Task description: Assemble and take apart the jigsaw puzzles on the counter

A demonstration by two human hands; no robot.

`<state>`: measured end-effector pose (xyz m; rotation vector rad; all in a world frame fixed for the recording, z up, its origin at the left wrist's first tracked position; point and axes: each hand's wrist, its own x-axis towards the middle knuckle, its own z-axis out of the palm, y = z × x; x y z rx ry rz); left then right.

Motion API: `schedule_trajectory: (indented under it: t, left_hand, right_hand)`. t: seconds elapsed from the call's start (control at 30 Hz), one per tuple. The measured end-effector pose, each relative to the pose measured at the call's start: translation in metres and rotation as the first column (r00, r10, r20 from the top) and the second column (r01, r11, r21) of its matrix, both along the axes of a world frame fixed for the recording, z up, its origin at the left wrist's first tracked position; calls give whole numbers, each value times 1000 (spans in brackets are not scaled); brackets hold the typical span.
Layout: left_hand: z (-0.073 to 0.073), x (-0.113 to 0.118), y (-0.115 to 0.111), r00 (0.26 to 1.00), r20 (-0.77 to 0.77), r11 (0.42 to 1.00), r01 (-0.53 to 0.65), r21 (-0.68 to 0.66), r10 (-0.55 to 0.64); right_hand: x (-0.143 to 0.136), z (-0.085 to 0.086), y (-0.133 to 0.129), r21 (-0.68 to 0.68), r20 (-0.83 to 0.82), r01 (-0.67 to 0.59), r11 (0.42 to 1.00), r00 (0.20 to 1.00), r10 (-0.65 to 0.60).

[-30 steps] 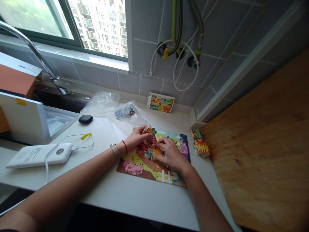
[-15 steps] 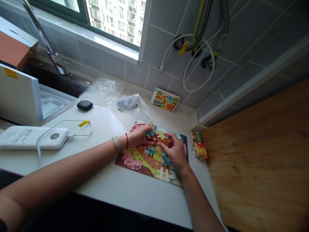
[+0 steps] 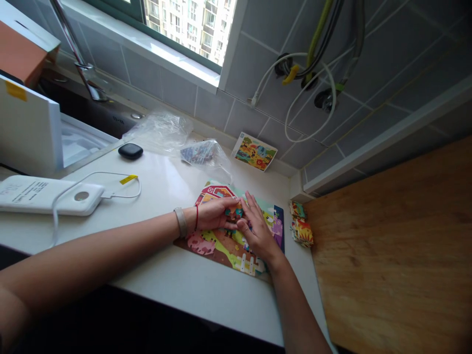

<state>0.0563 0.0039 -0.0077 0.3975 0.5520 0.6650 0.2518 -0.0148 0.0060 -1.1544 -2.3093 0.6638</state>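
My left hand (image 3: 217, 214) is closed on a small stack of jigsaw puzzle pieces (image 3: 233, 213), coloured teal, orange and brown. Against the right side of that stack rests my right hand (image 3: 258, 234), its fingers stretched out and the thumb apart from them; part of the stack is hidden between the hands. Both hands are just above a colourful jigsaw puzzle (image 3: 224, 255) that lies on the white counter, showing a pink pig, a red barn and a white fence. My hands and forearms cover its middle.
More puzzle pieces (image 3: 302, 231) are piled at the right by a wooden board (image 3: 391, 236). A picture card (image 3: 255, 151) leans on the tiled wall near plastic bags (image 3: 206, 153). To the left are a black case (image 3: 130, 151), a white power bank (image 3: 47, 194) with cable, and a sink (image 3: 106, 120).
My right hand has moved left and its fingers have straightened against the pieces in my left hand. The orange-brown piece it pinched before no longer shows separately. The whole view has shifted slightly.
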Motion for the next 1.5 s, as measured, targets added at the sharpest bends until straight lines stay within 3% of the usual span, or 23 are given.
schedule_trajectory:
  t: [0.13, 0.23, 0.33, 0.5, 0.73, 1.17, 1.3, 1.5]
  left_hand:
    - [1, -2, 4, 1000, -28, 999, -5, -38, 4]
    - [3, -3, 5, 1000, -17, 998, 2, -64, -3]
    - [4, -3, 5, 1000, -17, 997, 17, -71, -18]
    - [1, -2, 5, 999, -4, 996, 49, -68, -50]
    - [0, -1, 5, 998, 15, 996, 55, -70, -54]
    - [-2, -1, 6, 998, 17, 995, 62, -74, -61]
    - [5, -1, 4, 999, -3, 995, 49, -91, -50]
    - [5, -2, 3, 999, -2, 995, 44, -91, -44]
  right_hand:
    - [20, 6, 9, 19, -7, 205, 979, 979, -205]
    - [38, 8, 14, -15, 145, 297, 955, 945, -292]
    - [50, 8, 14, -88, 254, 291, 953, 931, -261]
    - [50, 3, 14, -164, 240, 276, 947, 942, -233]
    - [43, -7, 20, -151, 116, 315, 937, 947, -300]
    - [39, -8, 22, -92, -6, 347, 933, 937, -349]
    - [40, -5, 20, -30, 61, 397, 917, 917, -395]
    - [44, -7, 19, -80, 137, 417, 905, 904, -405]
